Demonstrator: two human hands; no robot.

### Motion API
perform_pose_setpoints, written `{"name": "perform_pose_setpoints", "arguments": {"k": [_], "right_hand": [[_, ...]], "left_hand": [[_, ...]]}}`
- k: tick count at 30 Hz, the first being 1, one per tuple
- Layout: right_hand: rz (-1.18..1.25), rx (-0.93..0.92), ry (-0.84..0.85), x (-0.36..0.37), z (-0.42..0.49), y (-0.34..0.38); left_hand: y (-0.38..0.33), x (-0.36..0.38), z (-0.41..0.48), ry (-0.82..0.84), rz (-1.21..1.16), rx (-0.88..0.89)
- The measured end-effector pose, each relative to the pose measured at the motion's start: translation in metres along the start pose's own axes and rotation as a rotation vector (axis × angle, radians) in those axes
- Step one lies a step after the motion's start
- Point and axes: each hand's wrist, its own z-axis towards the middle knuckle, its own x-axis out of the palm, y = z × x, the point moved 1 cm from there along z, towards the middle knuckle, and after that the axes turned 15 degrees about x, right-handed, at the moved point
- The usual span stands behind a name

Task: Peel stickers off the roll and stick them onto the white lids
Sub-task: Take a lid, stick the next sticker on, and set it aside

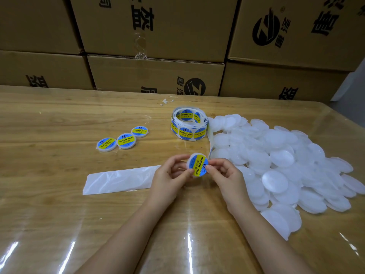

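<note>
Three labelled lids (126, 141), held lid (197, 165), one roll (188, 125)

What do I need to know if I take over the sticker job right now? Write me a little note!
Hands: the left grip and the right grip, both bare hands, pinch one stickered lid by its edges above the table.
Things: the sticker roll stands behind the hands. The pile of plain white lids lies to the right.
Done: three labelled lids sit in a row at the left, and the held one has its sticker on.
Left: probably set this lid down with those three, then sticker the big pile.
</note>
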Motion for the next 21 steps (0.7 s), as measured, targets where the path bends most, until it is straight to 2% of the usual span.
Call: {"name": "perform_pose_setpoints", "arguments": {"k": [15,21], "right_hand": [[-0.042,-0.022,-0.045,0.0002,0.0006,-0.0023],[-0.106,-0.058,-0.051,-0.0002,0.0011,-0.0055]], "left_hand": [[-0.0034,0.0022,-0.0034,0.046,0.153,0.104],[-0.0036,0.0006,-0.0024,0.011,0.061,0.077]]}}
